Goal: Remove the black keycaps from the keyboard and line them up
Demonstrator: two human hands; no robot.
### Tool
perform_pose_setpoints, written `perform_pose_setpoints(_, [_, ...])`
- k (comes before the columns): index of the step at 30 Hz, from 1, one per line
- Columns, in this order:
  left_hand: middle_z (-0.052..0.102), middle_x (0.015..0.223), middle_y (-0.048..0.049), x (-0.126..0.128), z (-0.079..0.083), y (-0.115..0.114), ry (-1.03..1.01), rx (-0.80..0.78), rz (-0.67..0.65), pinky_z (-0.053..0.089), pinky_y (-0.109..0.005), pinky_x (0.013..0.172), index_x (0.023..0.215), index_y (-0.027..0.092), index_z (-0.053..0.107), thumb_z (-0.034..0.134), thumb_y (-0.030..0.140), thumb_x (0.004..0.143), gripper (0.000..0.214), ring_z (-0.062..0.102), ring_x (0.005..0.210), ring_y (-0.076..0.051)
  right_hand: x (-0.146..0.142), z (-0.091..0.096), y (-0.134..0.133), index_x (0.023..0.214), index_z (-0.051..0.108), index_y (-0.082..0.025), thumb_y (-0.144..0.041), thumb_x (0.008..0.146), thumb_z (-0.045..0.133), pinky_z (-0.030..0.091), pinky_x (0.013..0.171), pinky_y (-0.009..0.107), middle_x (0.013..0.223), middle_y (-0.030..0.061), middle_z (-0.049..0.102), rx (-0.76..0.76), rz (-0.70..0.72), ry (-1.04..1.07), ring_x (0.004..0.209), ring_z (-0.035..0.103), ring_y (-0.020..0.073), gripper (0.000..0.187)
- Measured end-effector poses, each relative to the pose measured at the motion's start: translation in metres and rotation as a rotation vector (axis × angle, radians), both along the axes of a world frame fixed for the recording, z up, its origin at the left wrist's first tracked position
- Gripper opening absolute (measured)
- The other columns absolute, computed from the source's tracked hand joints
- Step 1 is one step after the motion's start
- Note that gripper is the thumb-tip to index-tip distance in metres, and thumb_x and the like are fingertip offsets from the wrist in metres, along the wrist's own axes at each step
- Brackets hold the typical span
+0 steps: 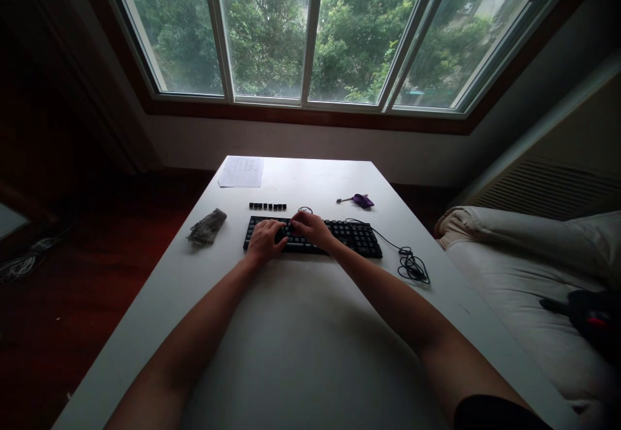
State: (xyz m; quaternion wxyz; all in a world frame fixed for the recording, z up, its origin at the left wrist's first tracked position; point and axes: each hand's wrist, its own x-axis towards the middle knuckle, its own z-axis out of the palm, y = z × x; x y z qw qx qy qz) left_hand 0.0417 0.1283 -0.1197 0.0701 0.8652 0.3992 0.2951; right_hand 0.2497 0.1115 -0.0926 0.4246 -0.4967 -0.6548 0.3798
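A black computer keyboard (356, 239) lies across the white table in front of me. My left hand (265, 239) rests on its left part, fingers stretched over the keys and thumb apart. Over the keys just beside it, my right hand (313, 229) is closed in a pinch, fingertips down at the keyboard. Whatever is between those fingertips is too small and dark to make out. Behind the keyboard, several loose black keycaps (268, 207) stand in a row.
A grey cloth (207, 227) lies left of the keyboard. Behind it are a small brush (345, 200) and a purple object (363, 201). A coiled black cable (414, 268) sits near the right edge, and paper (241, 172) at the far left corner of the table (301, 339).
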Motion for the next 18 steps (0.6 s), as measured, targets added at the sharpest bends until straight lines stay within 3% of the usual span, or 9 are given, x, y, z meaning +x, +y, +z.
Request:
perform_pose_setpoints(5, [0.064, 0.122, -0.0083, 0.0, 0.005, -0.003, -0.014, -0.009, -0.008, 0.04, -0.047, 0.105, 0.13, 0.025, 0.058, 0.059, 0.044, 0.091, 0.044, 0.056, 0.114, -0.029, 0.004, 0.003, 0.003, 0.086, 0.057, -0.022, -0.035, 0.086, 0.052, 0.049, 0.056, 0.025, 0.07, -0.0013, 0.061, -0.013, -0.123, 0.026, 0.056, 0.057, 0.0135, 0.014])
perform_pose_setpoints(10, [0.067, 0.113, -0.0076, -0.006, 0.006, 0.001, -0.083, 0.025, 0.2, 0.039, -0.046, 0.106, 0.114, 0.025, 0.065, 0.046, 0.026, 0.095, 0.027, 0.058, 0.109, -0.028, 0.001, 0.005, 0.005, 0.088, 0.052, -0.023, -0.03, 0.088, 0.04, 0.044, 0.052, 0.025, 0.063, -0.0031, 0.056, -0.066, -0.11, 0.031, 0.051, 0.052, 0.0133, 0.014])
perform_pose_setpoints(14, [0.068, 0.107, -0.0081, -0.017, 0.003, 0.011, -0.137, 0.041, 0.366, 0.038, -0.049, 0.105, 0.106, 0.024, 0.067, 0.043, 0.017, 0.092, 0.029, 0.058, 0.104, -0.028, -0.01, 0.002, 0.005, 0.095, 0.06, -0.023, -0.028, 0.089, 0.045, 0.042, 0.059, 0.025, 0.065, -0.0028, 0.058, 0.032, -0.037, -0.218, 0.059, 0.054, 0.0144, 0.017])
perform_pose_setpoints(18, [0.069, 0.106, -0.008, -0.023, -0.002, 0.017, -0.16, 0.013, 0.422, 0.042, -0.049, 0.099, 0.101, 0.024, 0.067, 0.044, 0.019, 0.092, 0.026, 0.059, 0.101, -0.029, -0.026, -0.002, 0.005, 0.1, 0.067, -0.024, -0.036, 0.089, 0.059, 0.043, 0.069, 0.026, 0.077, -0.0001, 0.067, 0.122, -0.028, -0.5, 0.073, 0.061, 0.017, 0.018])
